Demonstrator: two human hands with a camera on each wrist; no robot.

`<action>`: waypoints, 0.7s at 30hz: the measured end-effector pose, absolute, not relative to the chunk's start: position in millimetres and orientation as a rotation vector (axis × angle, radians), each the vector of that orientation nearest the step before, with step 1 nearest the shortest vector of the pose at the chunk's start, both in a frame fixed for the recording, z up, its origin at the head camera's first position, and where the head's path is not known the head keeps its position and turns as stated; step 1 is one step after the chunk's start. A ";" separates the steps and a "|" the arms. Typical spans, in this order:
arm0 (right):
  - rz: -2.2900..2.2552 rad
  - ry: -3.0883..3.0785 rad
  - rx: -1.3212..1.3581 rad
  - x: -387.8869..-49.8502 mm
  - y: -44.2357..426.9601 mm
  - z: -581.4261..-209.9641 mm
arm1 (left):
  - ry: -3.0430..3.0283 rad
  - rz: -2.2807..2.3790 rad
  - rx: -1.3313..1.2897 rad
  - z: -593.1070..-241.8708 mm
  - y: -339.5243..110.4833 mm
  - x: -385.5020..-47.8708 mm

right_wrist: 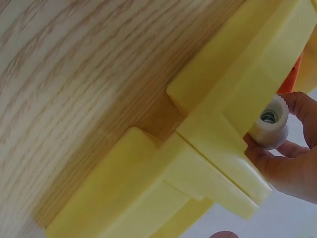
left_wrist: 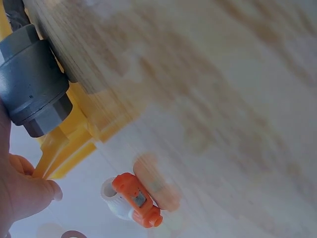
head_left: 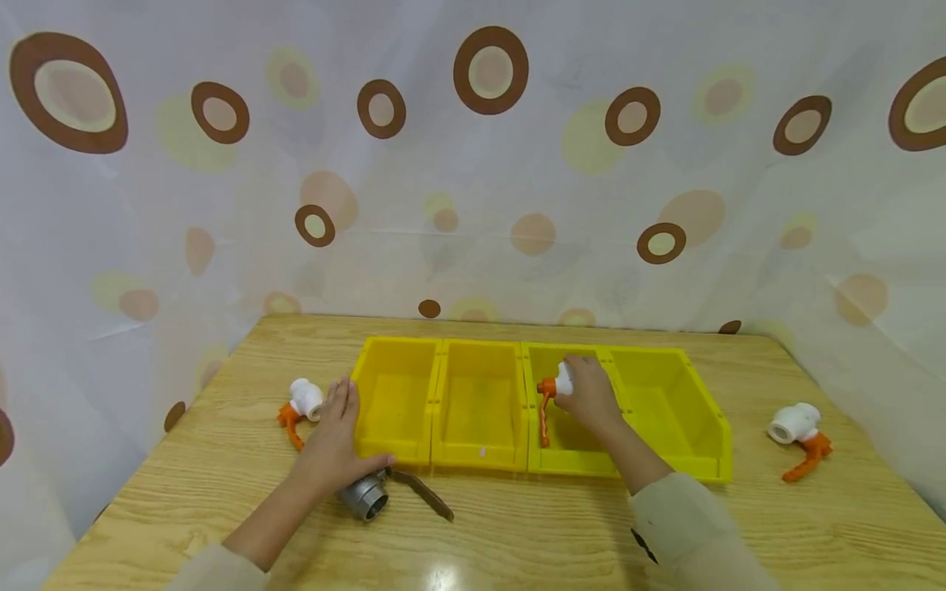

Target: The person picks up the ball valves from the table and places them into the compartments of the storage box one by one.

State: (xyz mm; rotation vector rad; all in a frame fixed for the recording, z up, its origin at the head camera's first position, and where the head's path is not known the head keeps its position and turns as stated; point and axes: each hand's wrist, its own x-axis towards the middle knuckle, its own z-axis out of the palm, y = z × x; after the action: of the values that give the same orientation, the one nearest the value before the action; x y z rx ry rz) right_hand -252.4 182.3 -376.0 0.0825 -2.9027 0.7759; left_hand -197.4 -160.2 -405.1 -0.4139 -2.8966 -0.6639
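My right hand (head_left: 591,398) grips a white plastic ball valve with an orange lever (head_left: 565,380), held over the third yellow bin (head_left: 569,461) from the left. The right wrist view shows the threaded opening of this valve (right_wrist: 270,124) between thumb and fingers, beside the bin rim. Against the outer side of the leftmost yellow bin (head_left: 395,451) lies my left hand (head_left: 336,447), fingers extended and thumb along the front edge. Just below that hand, a grey metal ball valve (head_left: 364,496) with a dark lever lies on the table; it looms close in the left wrist view.
Yellow bins stand joined in a row on the wooden table (head_left: 502,542). One white valve with an orange handle (head_left: 305,400) lies left of the bins, another (head_left: 794,423) to their right. A patterned curtain (head_left: 414,180) hangs behind the table.
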 end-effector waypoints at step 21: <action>0.709 -2.928 0.113 -257.8 183.7 -396.2 | -2.818 -0.684 -0.439 -407.7 -162.0 -196.0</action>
State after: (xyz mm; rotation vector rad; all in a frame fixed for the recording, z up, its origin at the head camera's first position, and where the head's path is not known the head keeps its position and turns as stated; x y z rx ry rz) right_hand -257.8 183.7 -396.2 0.1131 -2.9279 0.7090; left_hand -196.0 -162.0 -407.7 -0.4388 -2.8178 -0.6836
